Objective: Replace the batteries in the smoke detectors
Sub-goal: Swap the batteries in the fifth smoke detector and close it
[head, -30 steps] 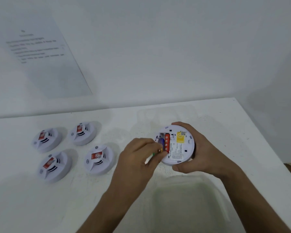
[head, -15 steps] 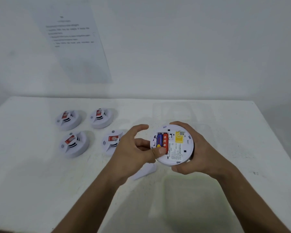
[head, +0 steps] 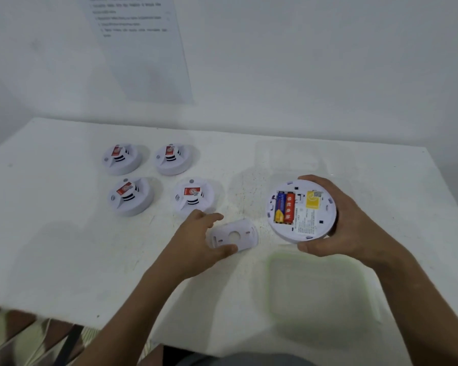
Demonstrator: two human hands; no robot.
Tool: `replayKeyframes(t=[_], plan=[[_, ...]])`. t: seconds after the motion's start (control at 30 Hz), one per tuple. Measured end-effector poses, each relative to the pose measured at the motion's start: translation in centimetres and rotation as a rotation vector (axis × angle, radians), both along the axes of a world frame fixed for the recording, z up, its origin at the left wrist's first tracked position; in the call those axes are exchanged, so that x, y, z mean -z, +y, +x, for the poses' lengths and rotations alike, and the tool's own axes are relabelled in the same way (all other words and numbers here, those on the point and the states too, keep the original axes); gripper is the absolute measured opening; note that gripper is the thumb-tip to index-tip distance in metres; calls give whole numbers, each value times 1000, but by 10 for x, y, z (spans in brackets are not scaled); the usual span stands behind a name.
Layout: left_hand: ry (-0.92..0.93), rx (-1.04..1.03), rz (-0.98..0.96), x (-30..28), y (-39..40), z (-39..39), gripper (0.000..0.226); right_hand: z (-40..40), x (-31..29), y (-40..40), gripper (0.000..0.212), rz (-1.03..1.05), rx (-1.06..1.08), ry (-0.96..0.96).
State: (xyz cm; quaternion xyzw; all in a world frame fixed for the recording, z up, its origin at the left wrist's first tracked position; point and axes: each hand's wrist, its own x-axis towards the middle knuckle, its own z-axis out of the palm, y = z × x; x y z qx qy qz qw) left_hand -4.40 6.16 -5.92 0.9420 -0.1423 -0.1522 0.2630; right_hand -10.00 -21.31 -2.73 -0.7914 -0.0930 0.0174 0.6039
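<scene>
- The left hand (head: 196, 241) is off the smoke detector (head: 302, 211) now; a second ago its fingertips were in the battery bay, and here it's down on the table (head: 64, 233).
- Thumb and fingers close around the white mounting plate (head: 234, 235), which was half hidden behind that hand half a second back.
- Both batteries (head: 284, 207) sit fully uncovered, blue and red side by side.
- The clear container (head: 317, 289) shows sharper, nearer the table's front edge.
</scene>
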Motion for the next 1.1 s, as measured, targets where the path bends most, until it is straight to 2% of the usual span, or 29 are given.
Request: replayKeyframes(t=[0.1,0.3,0.47,0.63,0.73,0.9,1.1], plan=[[-46,80,109,9,2,2,75,-2,1,-3,93,-4,-6,8],[-85,126,98,13,5,6,55,-5,1,2,91,-10,-25,40],[-280,158,159,21,6,-1,54,-5,2,1,96,-22,-30,60],[-408,-37,-109,-14,10,-6,53,-6,3,-3,100,-38,-13,79],[-492,23,-254,-45,1,-4,48,-6,1,0,99,-8,-35,76],[-412,260,-370,-62,-31,-10,51,-1,2,13,98,-38,-50,23],[-274,329,-308,-60,-41,-3,55,1,4,17,95,-50,-73,3]])
